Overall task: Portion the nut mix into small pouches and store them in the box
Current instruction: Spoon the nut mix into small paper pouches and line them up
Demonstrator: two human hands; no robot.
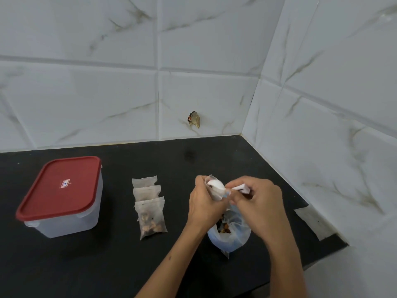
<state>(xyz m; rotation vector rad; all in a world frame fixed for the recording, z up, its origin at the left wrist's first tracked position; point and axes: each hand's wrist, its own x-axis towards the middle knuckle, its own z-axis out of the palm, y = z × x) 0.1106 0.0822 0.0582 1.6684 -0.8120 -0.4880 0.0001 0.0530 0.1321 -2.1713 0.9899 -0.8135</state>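
My left hand (204, 203) grips a small translucent pouch (214, 188) just above the open bag of nut mix (229, 233), which stands on the black counter. My right hand (260, 203) pinches a white scoop or spoon (242, 188) at the pouch's mouth; its bowl is hidden by my fingers. Three filled pouches (150, 214) lie overlapping in a row to the left of my hands. The clear plastic box (64, 220) with its red lid (60, 188) shut stands at the far left.
The black counter (129, 254) runs into a tiled corner at the back right. A flat empty pouch (313, 222) lies near the right wall. The counter's front edge drops off at the lower right.
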